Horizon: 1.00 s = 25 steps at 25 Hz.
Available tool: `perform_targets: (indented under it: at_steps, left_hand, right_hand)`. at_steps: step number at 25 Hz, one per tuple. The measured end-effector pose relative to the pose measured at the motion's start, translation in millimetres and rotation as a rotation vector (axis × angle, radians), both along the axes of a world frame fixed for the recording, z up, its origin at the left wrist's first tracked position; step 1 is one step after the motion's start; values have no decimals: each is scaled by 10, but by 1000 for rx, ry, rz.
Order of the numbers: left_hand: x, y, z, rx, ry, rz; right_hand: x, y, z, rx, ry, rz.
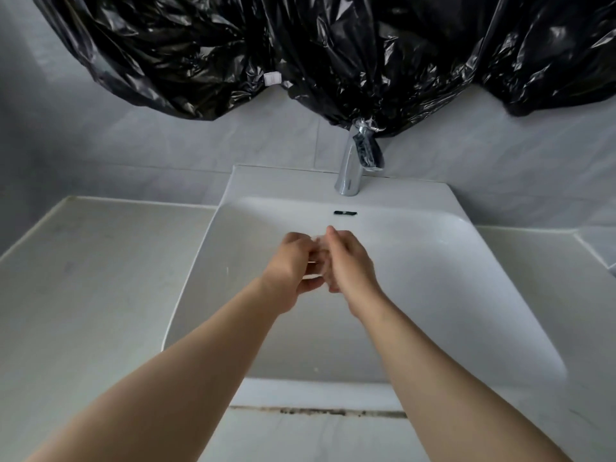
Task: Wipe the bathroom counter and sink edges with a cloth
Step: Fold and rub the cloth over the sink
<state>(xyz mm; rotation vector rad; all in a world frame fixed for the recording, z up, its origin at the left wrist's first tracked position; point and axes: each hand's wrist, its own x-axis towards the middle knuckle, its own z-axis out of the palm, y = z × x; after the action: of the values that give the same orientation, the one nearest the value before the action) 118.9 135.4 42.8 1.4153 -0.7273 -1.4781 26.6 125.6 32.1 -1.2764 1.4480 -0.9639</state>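
Both my hands meet above the white sink basin (433,278), just in front of the overflow slot (345,213). My left hand (293,271) has its fingers curled round the fingers of my right hand (350,265). The right hand lies edge-up with its fingers reaching into the left, slightly blurred. No cloth shows in either hand or anywhere in view. The pale counter (93,278) runs to the left and right of the sink.
A chrome faucet (350,168) stands at the back rim of the sink. Black plastic sheeting (333,51) hangs on the wall above and drapes over the faucet's top. A dark, grimy seam (316,411) runs below the sink's front edge.
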Motion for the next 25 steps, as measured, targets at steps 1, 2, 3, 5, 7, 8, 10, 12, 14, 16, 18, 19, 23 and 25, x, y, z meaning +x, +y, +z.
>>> perform_targets:
  at_steps: [1,2,3,5,7,8,10,12,14,16,18,19,23,25]
  left_hand:
    - [-43,-62,-5,33,-82,20]
    - [-79,-118,-24,46,-154,29]
    - [-110,-179,-54,53,-205,33]
    - [-150,-274,-117,88,-218,31]
    - [-163,-327,-194,124,-187,16]
    - [-162,-345,-219,130,-175,12]
    - [-157,-380,-282,130,-178,1]
    - [-138,-412,-342,101,-236,-7]
    - [-87,-445,-364,45,-309,-13]
    - [26,-514,-374,-4,-370,-12]
    - [179,-567,-372,-28,-360,-5]
    - [249,-584,-363,-46,-302,8]
    - [472,-631,-276,-69,-112,42]
    - [572,-674,-249,46,-61,-43]
  right_hand:
    - [38,-52,-37,-57,96,-18]
    - [72,-90,-65,-95,183,-7]
    - [98,-121,-96,-105,218,0]
    - [118,-201,-148,-71,194,-2]
    - [108,-269,-187,-19,212,5]
    - [98,-295,-201,0,233,10]
    - [88,-317,-229,40,235,-5]
    - [100,-331,-231,67,218,-25]
    - [90,-359,-253,59,214,-5]
    - [54,-401,-259,107,70,15]
    - [23,-447,-225,170,-169,10]
    - [14,-466,-199,157,-268,-14]
    - [74,-544,-105,-80,-296,-55]
    - [118,-589,-82,-184,-215,-26]
